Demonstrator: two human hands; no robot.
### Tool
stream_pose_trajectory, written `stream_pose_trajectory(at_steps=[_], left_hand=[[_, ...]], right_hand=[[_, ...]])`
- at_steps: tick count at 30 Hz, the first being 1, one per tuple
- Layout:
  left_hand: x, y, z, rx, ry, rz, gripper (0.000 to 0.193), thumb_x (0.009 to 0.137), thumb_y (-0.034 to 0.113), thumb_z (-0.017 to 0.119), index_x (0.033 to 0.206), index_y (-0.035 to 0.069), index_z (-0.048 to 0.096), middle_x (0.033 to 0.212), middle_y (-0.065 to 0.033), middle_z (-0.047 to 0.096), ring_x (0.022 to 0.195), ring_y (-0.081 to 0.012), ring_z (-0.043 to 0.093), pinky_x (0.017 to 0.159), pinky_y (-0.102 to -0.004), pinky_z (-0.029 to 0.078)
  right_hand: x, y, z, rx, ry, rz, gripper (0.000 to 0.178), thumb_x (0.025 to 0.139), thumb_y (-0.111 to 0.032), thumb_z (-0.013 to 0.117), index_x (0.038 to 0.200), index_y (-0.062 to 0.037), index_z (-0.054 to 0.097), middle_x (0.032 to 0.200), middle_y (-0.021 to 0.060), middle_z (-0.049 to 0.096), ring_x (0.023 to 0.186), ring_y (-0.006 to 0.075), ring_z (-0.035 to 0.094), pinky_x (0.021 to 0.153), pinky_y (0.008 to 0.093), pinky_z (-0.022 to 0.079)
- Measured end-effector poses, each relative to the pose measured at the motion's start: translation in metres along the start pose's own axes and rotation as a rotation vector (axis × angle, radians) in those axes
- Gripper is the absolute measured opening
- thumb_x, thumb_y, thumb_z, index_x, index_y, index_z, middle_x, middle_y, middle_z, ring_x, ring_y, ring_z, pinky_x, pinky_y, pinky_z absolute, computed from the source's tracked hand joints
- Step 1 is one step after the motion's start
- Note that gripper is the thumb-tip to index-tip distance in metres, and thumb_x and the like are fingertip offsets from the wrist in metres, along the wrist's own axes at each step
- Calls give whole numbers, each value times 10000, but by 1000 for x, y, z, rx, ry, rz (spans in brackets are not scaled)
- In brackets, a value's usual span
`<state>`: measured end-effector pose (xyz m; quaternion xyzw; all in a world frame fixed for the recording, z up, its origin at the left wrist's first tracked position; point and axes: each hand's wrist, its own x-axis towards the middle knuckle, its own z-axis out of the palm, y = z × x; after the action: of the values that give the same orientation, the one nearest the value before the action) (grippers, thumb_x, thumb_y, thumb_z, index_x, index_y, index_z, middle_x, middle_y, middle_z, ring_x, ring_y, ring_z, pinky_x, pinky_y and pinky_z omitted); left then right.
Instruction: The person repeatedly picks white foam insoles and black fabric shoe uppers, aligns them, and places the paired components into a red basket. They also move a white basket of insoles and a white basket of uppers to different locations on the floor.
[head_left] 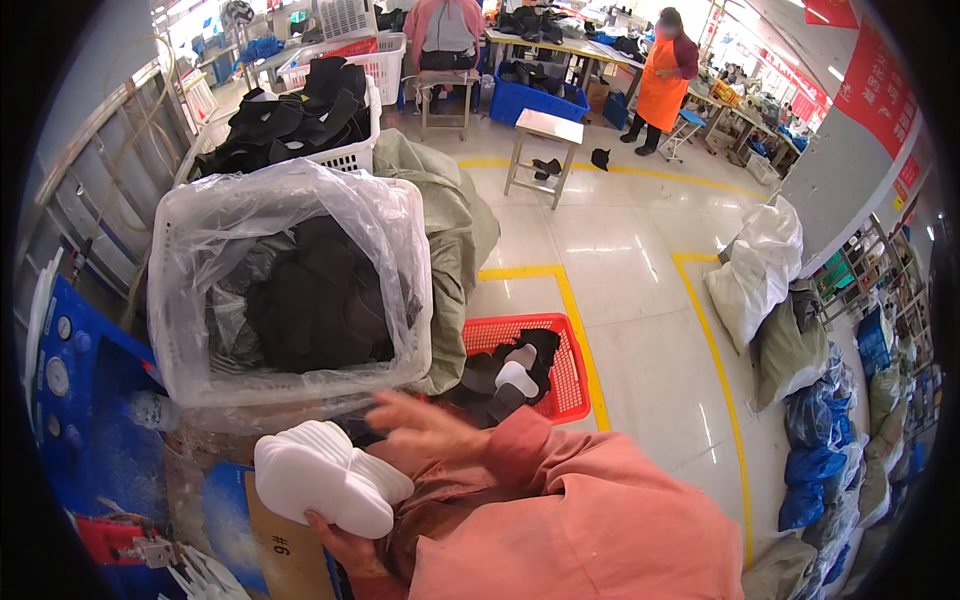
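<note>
My left hand (348, 548) grips a thick stack of white insole-shaped pads (325, 470) from below, at its near edge. The pads fan apart slightly toward the right. Just beyond the stack, my right hand (425, 427) hovers with fingers stretched out and somewhat blurred by motion. Nothing shows in it. A cardboard box (285, 535) stands under and beside the stack. More white pads (205, 575) lie at the lower left edge.
A white crate (165, 300) lined with clear plastic holds black cut pieces. Beside it sits a red basket (572, 370) with black and white pieces. A blue machine (90, 400) with gauges stands left. Sacks (755, 270) line the right wall; a person (665, 85) stands far off.
</note>
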<state>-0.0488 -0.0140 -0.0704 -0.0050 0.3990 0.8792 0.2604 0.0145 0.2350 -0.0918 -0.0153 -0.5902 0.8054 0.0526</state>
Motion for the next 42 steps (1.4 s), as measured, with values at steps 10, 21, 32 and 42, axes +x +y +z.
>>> stream_pose_trajectory(at_steps=[10,21,32,42], left_hand=[[5,-4,-31,-174,-18,105,825,1026,650,401,1597,74,252,1589,-149,367,1450,-353,387,1212,-516,292],[-10,-1,-38,-170,2,93,795,1010,584,507,1567,52,309,1550,-156,418,1403,-372,436,1183,-538,336],[-13,-11,-37,-201,-47,43,772,1006,568,538,1547,53,343,1512,-157,454,1362,-360,480,1146,-550,384],[-14,-16,-40,-168,40,26,748,1003,554,563,1529,58,372,1489,-143,482,1350,-350,493,1133,-547,395]], right_hand=[[-17,-24,-92,552,629,-250,608,1068,-217,547,1587,-77,263,1352,167,618,1067,262,693,853,388,588],[48,-118,-84,241,329,-465,542,1077,-201,514,1570,-79,323,1350,168,620,1050,256,693,860,381,584],[25,-35,-48,331,329,-67,408,1068,-208,561,1429,-23,524,1263,147,670,1021,201,709,842,345,608],[18,-13,-49,390,342,-1,372,1066,-179,558,1415,-48,543,1220,122,685,995,187,704,830,325,597]])
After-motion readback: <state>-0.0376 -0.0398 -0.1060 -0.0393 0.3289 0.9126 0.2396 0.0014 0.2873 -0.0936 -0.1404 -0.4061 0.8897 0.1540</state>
